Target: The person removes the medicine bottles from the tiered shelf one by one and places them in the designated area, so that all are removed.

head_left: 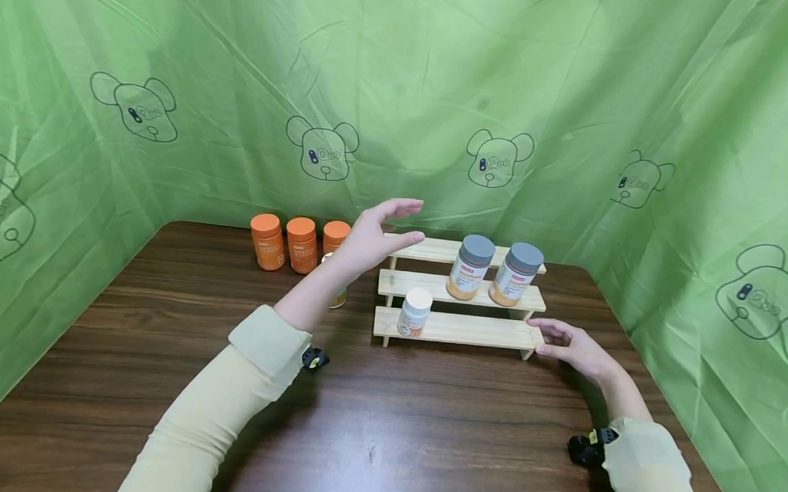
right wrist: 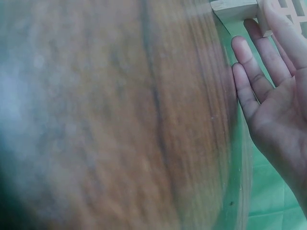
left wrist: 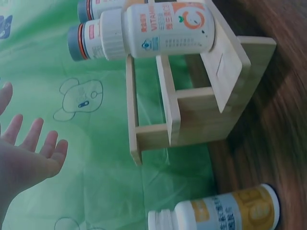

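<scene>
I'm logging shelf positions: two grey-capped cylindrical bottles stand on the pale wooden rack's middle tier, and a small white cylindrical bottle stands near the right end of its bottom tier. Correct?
Not quite: the head view shows the small white bottle near the left end of the bottom tier. The two grey-capped bottles do stand on the middle tier.

I observe remotely a green curtain [head_left: 410, 61] bearing bear-head outlines [head_left: 322, 151], hung behind and beside a brown wood-grained table [head_left: 385, 424].

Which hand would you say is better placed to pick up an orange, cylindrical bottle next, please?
Probably the left hand: it is empty and nearer the orange bottles, whereas the right hand holds the right end of the three-tiered pale wooden shelf.
</scene>
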{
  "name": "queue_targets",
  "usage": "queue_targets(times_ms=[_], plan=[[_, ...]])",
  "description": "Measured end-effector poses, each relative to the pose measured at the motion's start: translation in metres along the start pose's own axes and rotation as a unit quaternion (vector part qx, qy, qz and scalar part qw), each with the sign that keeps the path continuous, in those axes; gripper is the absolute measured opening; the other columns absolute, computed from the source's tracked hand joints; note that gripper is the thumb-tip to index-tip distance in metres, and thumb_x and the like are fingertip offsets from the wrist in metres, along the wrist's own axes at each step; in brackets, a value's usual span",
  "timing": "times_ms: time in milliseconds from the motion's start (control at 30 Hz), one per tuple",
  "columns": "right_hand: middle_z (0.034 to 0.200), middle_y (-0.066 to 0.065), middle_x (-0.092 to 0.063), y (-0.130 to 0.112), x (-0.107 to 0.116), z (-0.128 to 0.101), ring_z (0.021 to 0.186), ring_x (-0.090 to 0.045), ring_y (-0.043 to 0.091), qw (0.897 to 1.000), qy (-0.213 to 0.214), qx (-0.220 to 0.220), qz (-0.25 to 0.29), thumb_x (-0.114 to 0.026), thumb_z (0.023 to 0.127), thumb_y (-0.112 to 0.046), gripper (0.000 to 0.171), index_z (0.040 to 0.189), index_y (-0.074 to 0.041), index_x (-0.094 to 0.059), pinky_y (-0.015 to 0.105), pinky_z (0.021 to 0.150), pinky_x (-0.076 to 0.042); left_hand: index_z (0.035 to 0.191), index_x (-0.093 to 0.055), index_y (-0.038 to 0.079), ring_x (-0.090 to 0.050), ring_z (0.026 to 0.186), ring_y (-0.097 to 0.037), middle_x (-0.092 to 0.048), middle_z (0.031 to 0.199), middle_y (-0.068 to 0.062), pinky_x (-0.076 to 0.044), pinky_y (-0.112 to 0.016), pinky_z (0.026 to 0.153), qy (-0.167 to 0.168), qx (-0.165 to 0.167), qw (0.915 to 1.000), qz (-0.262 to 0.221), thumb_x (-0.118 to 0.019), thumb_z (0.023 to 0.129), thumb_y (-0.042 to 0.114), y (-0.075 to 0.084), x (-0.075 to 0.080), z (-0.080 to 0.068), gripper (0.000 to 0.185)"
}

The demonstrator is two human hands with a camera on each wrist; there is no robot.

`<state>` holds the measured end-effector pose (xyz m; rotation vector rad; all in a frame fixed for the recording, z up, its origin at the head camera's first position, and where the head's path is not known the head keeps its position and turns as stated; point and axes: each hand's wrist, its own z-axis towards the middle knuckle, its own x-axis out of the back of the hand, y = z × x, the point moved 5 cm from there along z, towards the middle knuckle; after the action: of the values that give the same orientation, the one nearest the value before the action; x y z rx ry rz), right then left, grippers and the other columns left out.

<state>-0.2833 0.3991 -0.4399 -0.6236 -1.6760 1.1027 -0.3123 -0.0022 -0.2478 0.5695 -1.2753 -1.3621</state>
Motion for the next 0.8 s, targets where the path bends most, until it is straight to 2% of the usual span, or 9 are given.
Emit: queue_targets(times_ms=[233, 567, 800], plan=[[0.114, -0.008, -0.064, -0.002, 0.0, 0.0, 0.101, -0.061, 0.007, 1.0, 0.0, 0.001, -0.004, -0.067, 0.088, -0.014, 0.054, 0.136, -0.002, -0.045, 0.023, 0.08, -0.051, 0.136, -0.049, 0.026, -0.045, 0.127, -0.013, -0.053, 0.136, 0.006, -0.035, -0.042, 0.107, -0.01, 0.001, 0.9999, -0.006, -0.072, 0.084, 0.03, -0.037, -0.019, 0.021, 0.058], [0.115, -0.009, -0.064, 0.002, 0.001, 0.0, 0.102, -0.061, 0.006, 1.0, 0.002, 0.0, -0.004, -0.067, 0.088, -0.013, 0.054, 0.136, -0.002, -0.046, 0.023, 0.081, -0.051, 0.141, -0.043, 0.022, -0.042, 0.131, -0.019, -0.048, 0.141, 0.0, -0.035, -0.043, 0.107, -0.046, 0.007, 0.9986, -0.027, -0.072, 0.084, 0.028, -0.044, -0.045, 0.029, 0.064], [0.116, -0.006, -0.063, 0.002, 0.0, 0.001, 0.101, -0.061, 0.006, 1.0, 0.003, 0.004, -0.004, -0.066, 0.088, -0.011, 0.053, 0.135, 0.0, -0.046, 0.022, 0.08, -0.051, 0.14, -0.045, 0.025, -0.04, 0.132, -0.018, -0.048, 0.141, 0.002, -0.035, -0.041, 0.108, -0.07, 0.008, 0.9972, -0.025, -0.072, 0.085, 0.03, -0.048, -0.062, 0.037, 0.062]])
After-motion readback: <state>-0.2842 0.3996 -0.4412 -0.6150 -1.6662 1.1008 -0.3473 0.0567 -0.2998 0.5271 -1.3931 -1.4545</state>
